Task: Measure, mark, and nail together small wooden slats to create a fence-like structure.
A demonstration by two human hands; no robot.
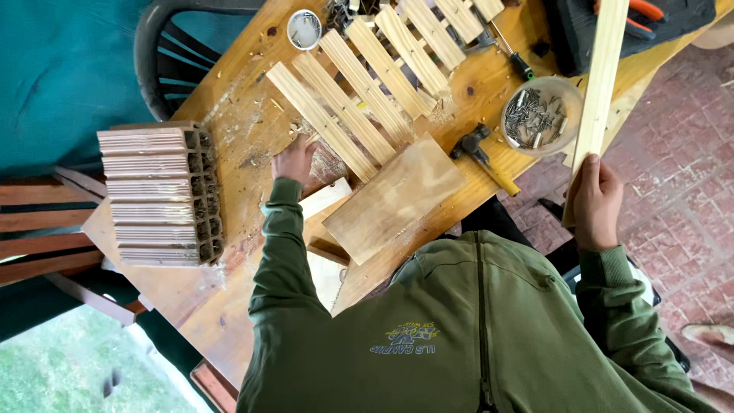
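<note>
My right hand is shut on a long pale wooden slat, held off the table's right edge and pointing away from me. My left hand rests on the wooden table with loose fingers and holds nothing. Its fingertips are at the near end of a slatted wooden panel made of several parallel strips. A flat plywood board lies just right of that hand, with sawdust around it.
A hammer lies beside a clear bowl of nails. A screwdriver, a small round tin and a black tool bag sit farther back. Stacked hollow bricks occupy the table's left end, near a black chair.
</note>
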